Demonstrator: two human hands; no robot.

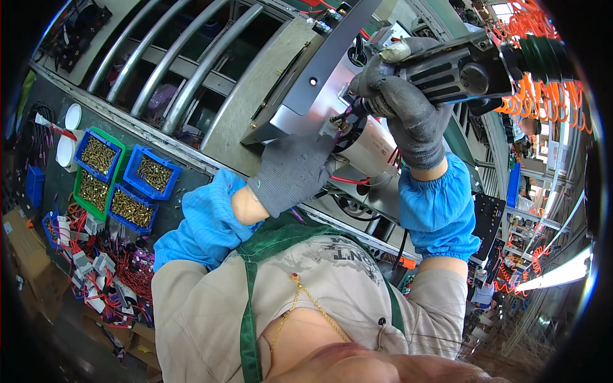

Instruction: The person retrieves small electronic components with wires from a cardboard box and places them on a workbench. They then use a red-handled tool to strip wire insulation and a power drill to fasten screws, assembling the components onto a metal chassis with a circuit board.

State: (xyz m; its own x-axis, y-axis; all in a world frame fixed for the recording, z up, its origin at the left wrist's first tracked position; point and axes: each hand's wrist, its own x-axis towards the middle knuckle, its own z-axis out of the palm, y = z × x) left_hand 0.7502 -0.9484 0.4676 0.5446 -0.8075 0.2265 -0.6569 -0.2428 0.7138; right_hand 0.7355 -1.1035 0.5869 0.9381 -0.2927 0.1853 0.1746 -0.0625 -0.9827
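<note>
My right hand (412, 112), in a grey work glove, is wrapped around a black power screwdriver (456, 69). The tool's bit points down and left at a metal terminal (341, 124) on the end of a cream-coloured cylindrical part (370, 145). Beside that terminal is my gloved left hand (292, 171), its fingers pressed together against the cylinder's end. What those fingertips pinch, if anything, is hidden. The cylinder lies by a grey metal housing (297, 115). A red wire (350, 180) runs below the cylinder.
Metal rollers (169, 60) extend from the housing toward the far left. Blue bins (153, 172) of brass-coloured screws stand on the dark bench at left, near bundles of red wires with white connectors (102, 265). Coiled orange hoses (549, 105) hang at right.
</note>
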